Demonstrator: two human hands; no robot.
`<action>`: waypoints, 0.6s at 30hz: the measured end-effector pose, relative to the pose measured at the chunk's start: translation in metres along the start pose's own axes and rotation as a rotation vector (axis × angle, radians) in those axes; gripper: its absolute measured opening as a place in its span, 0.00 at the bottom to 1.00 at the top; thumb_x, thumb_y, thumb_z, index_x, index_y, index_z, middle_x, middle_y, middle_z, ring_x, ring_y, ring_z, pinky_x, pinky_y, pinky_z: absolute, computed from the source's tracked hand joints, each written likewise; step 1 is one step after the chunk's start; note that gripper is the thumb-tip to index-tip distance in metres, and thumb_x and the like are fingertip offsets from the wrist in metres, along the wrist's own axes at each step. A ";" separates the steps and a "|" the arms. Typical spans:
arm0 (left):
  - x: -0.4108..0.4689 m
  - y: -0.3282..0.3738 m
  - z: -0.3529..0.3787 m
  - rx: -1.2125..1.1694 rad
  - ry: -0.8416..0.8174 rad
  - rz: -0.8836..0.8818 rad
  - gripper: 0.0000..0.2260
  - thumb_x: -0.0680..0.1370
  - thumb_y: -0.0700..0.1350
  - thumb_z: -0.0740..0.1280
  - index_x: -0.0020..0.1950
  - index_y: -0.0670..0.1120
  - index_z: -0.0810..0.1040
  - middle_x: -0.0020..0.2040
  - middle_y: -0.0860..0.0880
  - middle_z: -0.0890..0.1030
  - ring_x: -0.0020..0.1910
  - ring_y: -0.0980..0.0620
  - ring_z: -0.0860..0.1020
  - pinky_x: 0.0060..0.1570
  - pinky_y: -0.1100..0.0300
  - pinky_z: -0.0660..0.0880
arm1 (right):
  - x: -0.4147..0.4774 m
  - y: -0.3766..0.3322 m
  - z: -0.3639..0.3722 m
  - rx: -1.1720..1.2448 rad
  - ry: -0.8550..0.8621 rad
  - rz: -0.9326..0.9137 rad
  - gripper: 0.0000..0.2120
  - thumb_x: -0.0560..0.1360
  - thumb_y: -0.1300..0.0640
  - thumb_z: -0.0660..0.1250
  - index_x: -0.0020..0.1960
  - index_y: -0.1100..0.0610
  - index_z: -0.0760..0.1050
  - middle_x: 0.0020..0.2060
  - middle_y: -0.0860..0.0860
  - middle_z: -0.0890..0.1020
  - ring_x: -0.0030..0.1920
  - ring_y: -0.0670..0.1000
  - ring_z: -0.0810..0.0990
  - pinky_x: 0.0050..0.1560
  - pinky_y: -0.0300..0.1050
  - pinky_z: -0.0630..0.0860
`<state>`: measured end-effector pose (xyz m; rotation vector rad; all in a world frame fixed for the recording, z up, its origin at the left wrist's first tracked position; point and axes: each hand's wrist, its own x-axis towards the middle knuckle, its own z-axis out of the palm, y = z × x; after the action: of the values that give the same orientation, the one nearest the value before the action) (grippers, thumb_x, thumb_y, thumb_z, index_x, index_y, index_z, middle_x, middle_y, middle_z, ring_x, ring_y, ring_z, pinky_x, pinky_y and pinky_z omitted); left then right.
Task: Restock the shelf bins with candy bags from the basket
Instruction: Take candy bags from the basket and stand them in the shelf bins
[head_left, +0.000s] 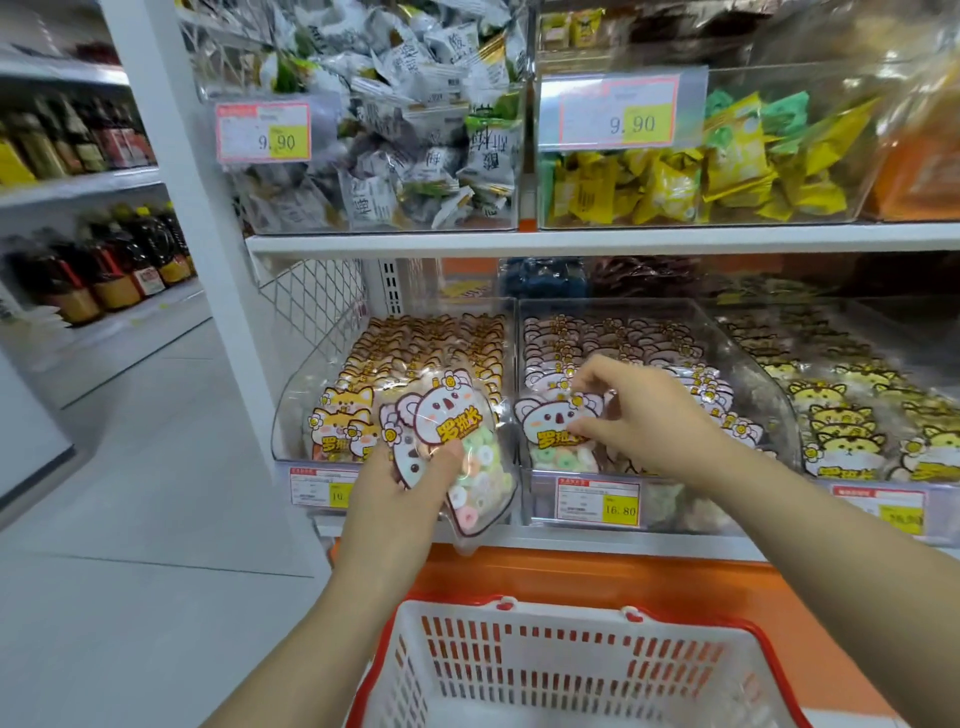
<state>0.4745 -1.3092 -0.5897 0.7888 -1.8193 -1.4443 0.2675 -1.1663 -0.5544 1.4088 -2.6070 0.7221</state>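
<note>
One koala bag is gripped by the left hand — a second bag is pinched by the right hand. It should be set straight in the bin.

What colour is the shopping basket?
The basket is white with a red rim, seen best in the head view.

A pink-bordered white price tag on the upper-left clear plastic bin reads "9.90" on a yellow patch. The matching upper-right price tag on the upper-right clear plastic bin also reads "9.90". The red-topped price tag on the lower middle clear bin reads "16.80". The lower-left price tag shows only "10."; its small print is blurred. The clear koala-face candy bag carries yellow Chinese characters, the first being "罗".
</note>
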 end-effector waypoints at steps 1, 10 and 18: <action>-0.001 0.001 0.000 -0.007 -0.001 -0.001 0.07 0.78 0.50 0.71 0.55 0.54 0.79 0.49 0.59 0.85 0.52 0.57 0.83 0.48 0.59 0.79 | -0.002 0.000 0.000 -0.010 -0.013 0.008 0.14 0.73 0.48 0.74 0.50 0.45 0.69 0.37 0.45 0.79 0.36 0.44 0.75 0.37 0.45 0.69; -0.006 0.004 0.002 -0.041 -0.059 -0.002 0.07 0.78 0.48 0.71 0.55 0.52 0.80 0.47 0.59 0.86 0.50 0.58 0.84 0.44 0.63 0.80 | -0.006 -0.007 0.016 -0.401 -0.127 -0.038 0.11 0.76 0.43 0.67 0.56 0.45 0.73 0.43 0.46 0.81 0.48 0.51 0.77 0.63 0.47 0.65; -0.007 0.007 0.002 -0.060 -0.093 -0.005 0.08 0.78 0.47 0.71 0.56 0.50 0.80 0.50 0.57 0.86 0.51 0.58 0.84 0.36 0.71 0.77 | 0.024 -0.030 0.012 -0.620 -0.376 -0.115 0.11 0.75 0.46 0.70 0.43 0.49 0.71 0.39 0.47 0.74 0.50 0.54 0.78 0.62 0.53 0.66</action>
<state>0.4765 -1.3006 -0.5845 0.7076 -1.8347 -1.5540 0.2796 -1.2041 -0.5467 1.5585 -2.6095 -0.3851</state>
